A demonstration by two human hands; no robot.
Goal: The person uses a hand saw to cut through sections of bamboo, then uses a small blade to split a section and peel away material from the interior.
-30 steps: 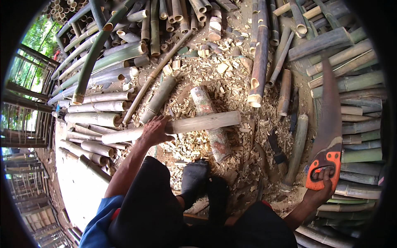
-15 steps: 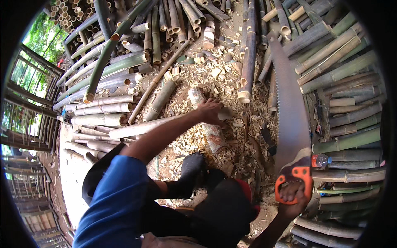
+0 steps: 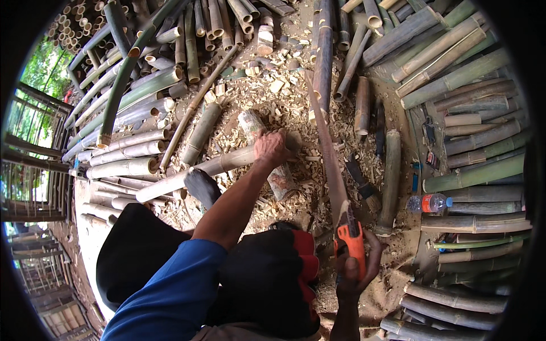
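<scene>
A pale bamboo pole (image 3: 230,161) lies crosswise over a short, bark-patched log (image 3: 281,184) on the ground. My left hand (image 3: 272,146) is wrapped round the pole just above the log, close to its right end. My dark-covered foot (image 3: 202,186) rests against the pole farther left. In my right hand (image 3: 354,274) is a handsaw (image 3: 326,142) with an orange handle, its blade pointing away from me and seen nearly edge-on. The blade stands right of the pole's end, apparently apart from it.
Wood chips (image 3: 278,102) cover the ground around the log. A dark brush (image 3: 364,184) and an upright-lying bamboo piece (image 3: 391,176) are right of the saw. Near a plastic bottle (image 3: 427,203), cut bamboo (image 3: 472,182) lines the right side. More bamboo (image 3: 128,153) is stacked left.
The saw has swung left and turned from broadside to nearly edge-on. My left hand has closed round the pole, and my foot has moved up against it. The view has shifted.
</scene>
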